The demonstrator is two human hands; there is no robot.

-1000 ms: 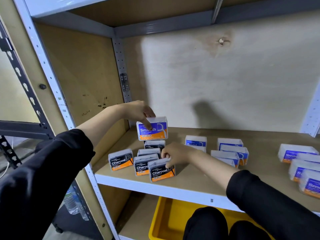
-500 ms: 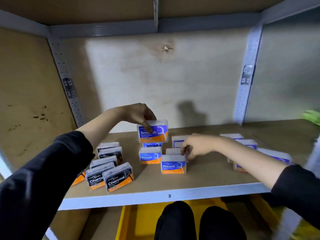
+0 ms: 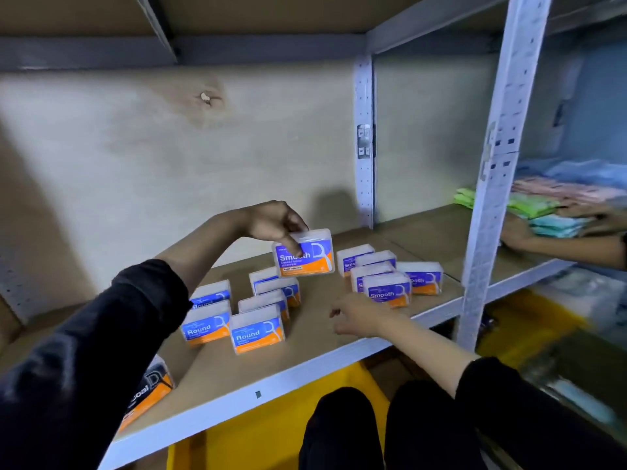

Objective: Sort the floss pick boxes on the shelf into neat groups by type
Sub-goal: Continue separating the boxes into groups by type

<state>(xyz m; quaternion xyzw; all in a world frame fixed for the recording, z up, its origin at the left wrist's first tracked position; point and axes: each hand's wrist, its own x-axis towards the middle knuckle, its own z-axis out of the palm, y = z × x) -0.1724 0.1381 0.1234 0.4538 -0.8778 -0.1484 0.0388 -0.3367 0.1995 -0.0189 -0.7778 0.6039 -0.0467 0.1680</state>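
Single head-worn view, facing forward and down, close over the shelf (image 3: 305, 361)

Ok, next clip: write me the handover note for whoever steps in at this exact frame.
Left hand: grip shut on a Smooth box, held in the air above the shelf.
Right hand: empty, open, low over the shelf beside the Smooth group.
Done: Round boxes grouped mid-shelf, Smooth boxes grouped to their right, a Charcoal box at far left, mostly hidden by the sleeve.
Left: set the held box with the Smooth group, then square up the rows.
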